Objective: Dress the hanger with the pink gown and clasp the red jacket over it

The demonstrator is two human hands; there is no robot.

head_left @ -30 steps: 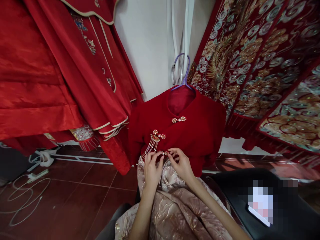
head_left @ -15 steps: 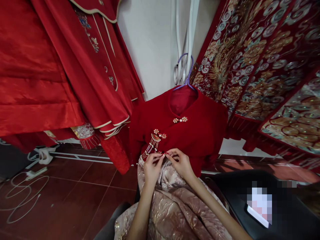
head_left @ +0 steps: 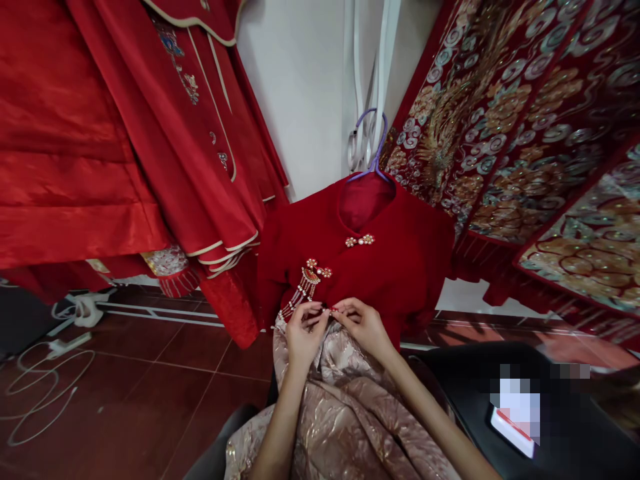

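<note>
A red velvety Chinese-style top (head_left: 410, 260) hangs in front of me on a purple hanger (head_left: 381, 143). My left hand (head_left: 304, 335) and my right hand (head_left: 364, 327) meet at its lower front, fingertips close together. Both hands pinch the two sides of a small beaded frog button (head_left: 334, 310), partly hidden by the fingers. Above it on the chest are a jewelled clasp (head_left: 360, 241) and a fan-shaped ornament (head_left: 311, 275) with beaded tassels. Pinkish-beige brocade fabric (head_left: 345, 413) spreads below and under my forearms.
Plain red garments (head_left: 150, 133) hang at the left, and embroidered red ones (head_left: 500, 147) at the right. A black seat (head_left: 465, 373) at the lower right bears a partly blurred phone (head_left: 513, 430). White cable (head_left: 50, 393) lies on the tiled floor (head_left: 165, 373).
My hands stay at the same fastening, with small shifts of the fingers; the left fingertips sit slightly further from the right ones. The view has shifted slightly.
</note>
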